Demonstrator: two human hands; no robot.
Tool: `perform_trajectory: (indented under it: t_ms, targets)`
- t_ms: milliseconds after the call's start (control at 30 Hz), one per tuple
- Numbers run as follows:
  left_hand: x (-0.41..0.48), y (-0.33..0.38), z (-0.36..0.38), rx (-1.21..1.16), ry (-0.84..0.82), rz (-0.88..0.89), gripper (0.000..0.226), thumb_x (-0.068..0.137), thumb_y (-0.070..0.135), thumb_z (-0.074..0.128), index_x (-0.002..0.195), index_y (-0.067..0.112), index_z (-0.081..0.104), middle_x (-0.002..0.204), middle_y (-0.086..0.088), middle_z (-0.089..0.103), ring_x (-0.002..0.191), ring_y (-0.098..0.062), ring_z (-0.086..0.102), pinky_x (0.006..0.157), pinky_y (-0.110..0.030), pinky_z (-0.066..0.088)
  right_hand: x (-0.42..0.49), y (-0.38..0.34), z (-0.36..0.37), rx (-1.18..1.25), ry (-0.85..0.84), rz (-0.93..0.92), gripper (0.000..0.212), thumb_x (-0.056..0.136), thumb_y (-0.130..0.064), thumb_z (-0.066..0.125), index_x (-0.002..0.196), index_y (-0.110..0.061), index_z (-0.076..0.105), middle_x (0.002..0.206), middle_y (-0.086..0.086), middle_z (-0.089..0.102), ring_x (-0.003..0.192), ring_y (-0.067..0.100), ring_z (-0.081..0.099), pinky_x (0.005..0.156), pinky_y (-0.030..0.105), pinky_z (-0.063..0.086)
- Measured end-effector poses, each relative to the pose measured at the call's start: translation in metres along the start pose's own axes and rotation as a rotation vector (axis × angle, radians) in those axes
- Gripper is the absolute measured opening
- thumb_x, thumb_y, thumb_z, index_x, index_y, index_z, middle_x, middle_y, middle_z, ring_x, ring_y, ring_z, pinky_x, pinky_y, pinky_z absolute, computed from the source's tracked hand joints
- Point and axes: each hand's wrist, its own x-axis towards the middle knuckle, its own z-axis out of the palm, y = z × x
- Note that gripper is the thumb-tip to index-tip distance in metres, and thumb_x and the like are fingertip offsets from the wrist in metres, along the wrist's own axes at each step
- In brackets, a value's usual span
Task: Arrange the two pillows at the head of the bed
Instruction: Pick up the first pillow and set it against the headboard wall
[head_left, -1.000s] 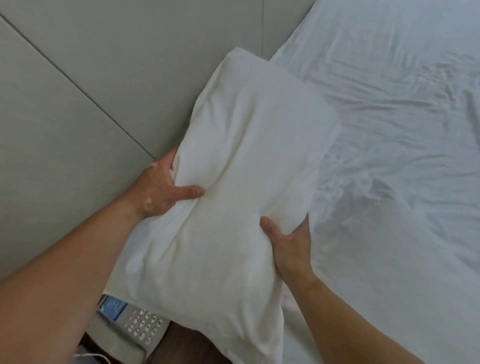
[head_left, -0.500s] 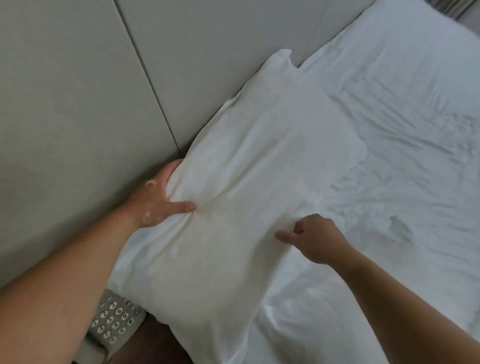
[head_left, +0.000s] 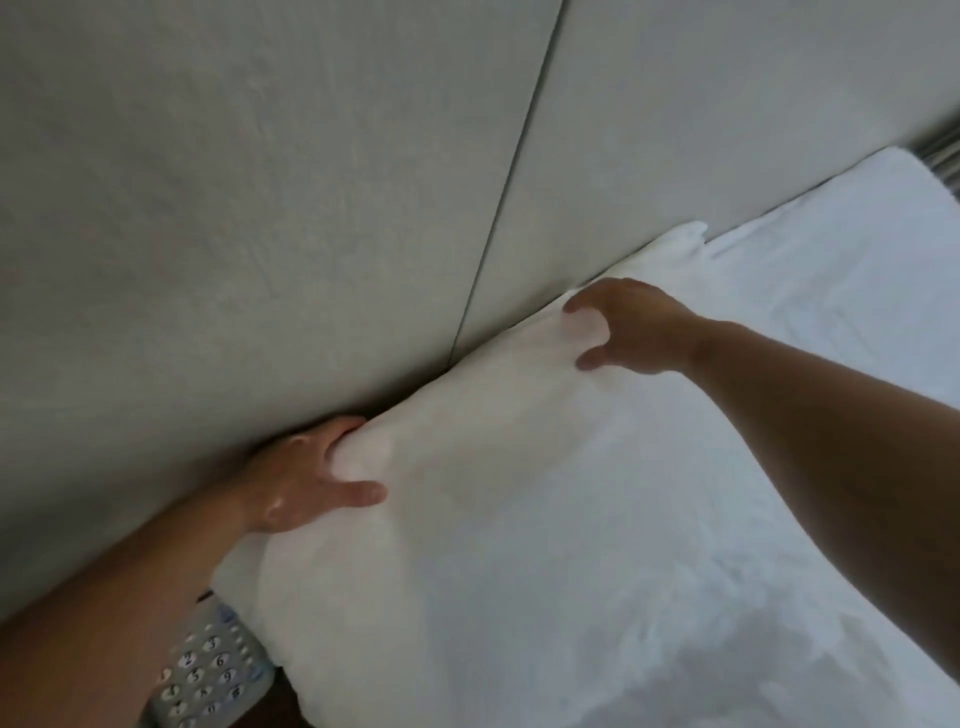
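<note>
So that plump white cotton pillow (head_left: 493, 519) is now lying down along the top edge of the bed, its long side pushed up against the grey padded headboard panel (head_left: 260, 208), where a second ago you had it lifted up off the mattress and tilted. Your right hand (head_left: 628, 327) has jumped from the near edge, where it was pinching the fabric half a second back, up to the far top edge by the headboard, fingers curled down into the pillow like it's grasping it to tug it snug. Your left hand (head_left: 306, 483) hasn't budged much: it's clamped on the near corner, thumb on top, fingers tucked behind against the panel. I'd say pillow one is basically placed and you're just squaring it up. The near end overhangs the bed's side a bit, above the grey keypad phone (head_left: 208, 680), so maybe slide it inward. No second pillow in view yet, just rumpled white bedsheet (head_left: 831, 312).
</note>
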Motion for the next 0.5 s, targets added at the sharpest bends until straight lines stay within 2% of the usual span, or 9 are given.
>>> perform_trajectory:
  t_ms: [133, 200, 267, 333, 400, 500]
  targets:
    - [0.006, -0.01, 0.003, -0.012, 0.022, -0.013, 0.156, 0.021, 0.105, 0.056, 0.158, 0.033, 0.043, 0.153, 0.004, 0.061, 0.135, -0.019, 0.061, 0.099, -0.025, 0.041, 0.04, -0.006, -0.016, -0.119, -0.219, -0.017, 0.097, 0.072, -0.038, 0.095, 0.157, -0.027, 0.05, 0.158, -0.004, 0.052, 0.144, 0.027, 0.05, 0.118, 0.039, 0.04]
    - [0.01, -0.011, 0.005, -0.013, 0.02, -0.006, 0.149, 0.028, 0.103, 0.062, 0.158, 0.032, 0.043, 0.153, 0.003, 0.061, 0.134, -0.019, 0.062, 0.099, -0.025, 0.043, 0.052, -0.006, -0.014, -0.148, -0.296, 0.003, 0.103, 0.07, -0.04, 0.096, 0.16, -0.029, 0.047, 0.16, -0.005, 0.05, 0.145, 0.026, 0.048, 0.119, 0.038, 0.039]
    - [0.015, -0.013, 0.009, -0.007, 0.032, -0.005, 0.12, 0.057, 0.082, 0.079, 0.158, 0.029, 0.044, 0.153, 0.001, 0.061, 0.135, -0.02, 0.061, 0.097, -0.023, 0.041, 0.062, -0.005, -0.007, -0.171, -0.331, 0.017, 0.109, 0.07, -0.041, 0.096, 0.164, -0.028, 0.042, 0.165, -0.004, 0.046, 0.15, 0.026, 0.045, 0.121, 0.037, 0.035]
    - [0.02, -0.015, 0.011, 0.022, 0.057, -0.007, 0.093, 0.077, 0.059, 0.084, 0.156, 0.026, 0.046, 0.152, -0.002, 0.062, 0.136, -0.022, 0.06, 0.097, -0.024, 0.041, 0.071, -0.004, 0.006, -0.189, -0.338, 0.028, 0.113, 0.069, -0.044, 0.097, 0.165, -0.026, 0.04, 0.166, -0.001, 0.046, 0.151, 0.028, 0.044, 0.122, 0.038, 0.034]
    - [0.023, -0.017, 0.012, 0.051, 0.052, -0.024, 0.086, 0.081, 0.056, 0.082, 0.154, 0.025, 0.047, 0.15, -0.004, 0.062, 0.135, -0.024, 0.06, 0.103, -0.028, 0.044, 0.078, -0.005, 0.016, -0.227, -0.332, 0.018, 0.118, 0.064, -0.052, 0.097, 0.164, -0.027, 0.041, 0.165, -0.001, 0.047, 0.151, 0.029, 0.046, 0.123, 0.044, 0.035]
    - [0.027, -0.019, 0.014, 0.072, 0.038, -0.085, 0.082, 0.082, 0.057, 0.081, 0.148, 0.019, 0.053, 0.146, -0.006, 0.063, 0.132, -0.026, 0.061, 0.106, -0.032, 0.047, 0.084, -0.005, 0.028, -0.327, -0.323, 0.053, 0.126, 0.059, -0.062, 0.095, 0.165, -0.03, 0.038, 0.166, -0.001, 0.047, 0.153, 0.033, 0.042, 0.123, 0.062, 0.03]
